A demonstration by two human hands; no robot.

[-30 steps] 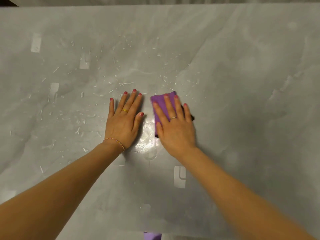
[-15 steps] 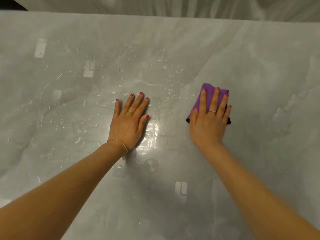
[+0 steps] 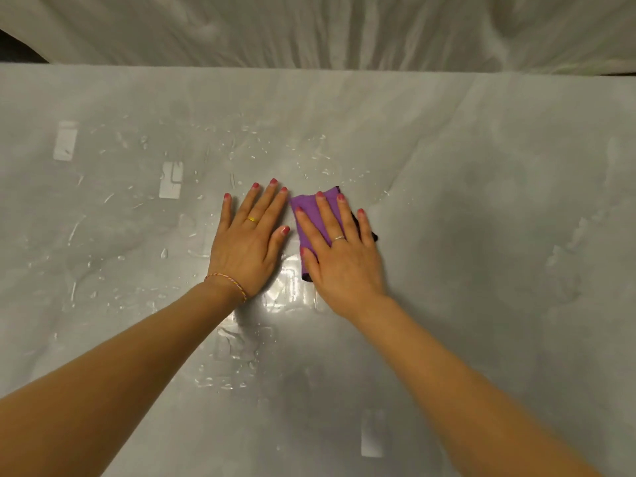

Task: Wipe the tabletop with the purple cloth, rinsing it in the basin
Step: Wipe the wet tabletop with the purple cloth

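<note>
Right hand [image 3: 344, 259] grip flat, fingers spread, pressing purple cloth [image 3: 311, 215] onto wet bench [image 3: 481, 235]. Left hand [image 3: 249, 242] just at its 9 o'clock, palm flat, empty. Droplets, apparently water, at 10–12 o'clock.

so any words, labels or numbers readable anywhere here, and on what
None can be read.
tabletop: only pale rectangular light reflections and water droplets, no print.
purple cloth under the right hand: no tag or lettering showing.
left hand: a plain ring and a braided bracelet, no markings legible.
white drape behind: blank.
</note>
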